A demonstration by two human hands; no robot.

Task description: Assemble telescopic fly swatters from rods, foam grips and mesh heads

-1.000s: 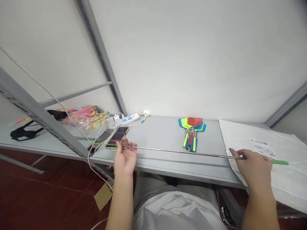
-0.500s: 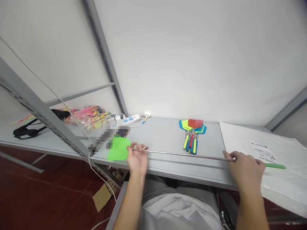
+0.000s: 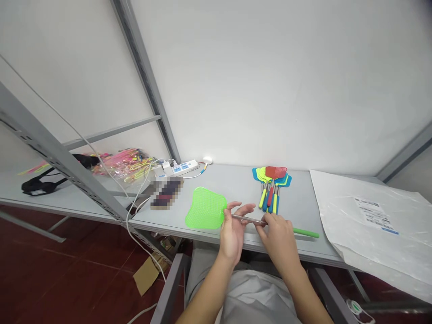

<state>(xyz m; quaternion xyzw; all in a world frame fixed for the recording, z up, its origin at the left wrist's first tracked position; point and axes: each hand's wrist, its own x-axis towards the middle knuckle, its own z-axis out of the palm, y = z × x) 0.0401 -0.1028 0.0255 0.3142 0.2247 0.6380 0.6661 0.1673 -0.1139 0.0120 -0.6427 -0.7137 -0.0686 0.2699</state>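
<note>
A green fly swatter (image 3: 206, 209) with a telescopic metal rod lies across both my hands above the table's front part. My left hand (image 3: 233, 229) pinches the rod's end beside the mesh head, palm turned up and the other fingers loosely spread. Around the rod near the green handle, my right hand (image 3: 278, 231) is closed, with the handle's end sticking out to its right. Only a short piece of rod shows between the hands. Just behind them lies a pile of fly swatters (image 3: 272, 189) in red, yellow and blue, their heads toward the wall.
A white plastic package (image 3: 367, 225) with a label covers the table's right side. At the left are a power strip (image 3: 184, 168) with cables, bagged colourful items (image 3: 126, 164), a black strap (image 3: 42, 184) and a grey metal upright (image 3: 67, 157). Cardboard (image 3: 146, 275) lies on the floor.
My hands have come closer together, and the swatter's long rod has been pushed in to a short length. The green head has moved right, the handle left.
</note>
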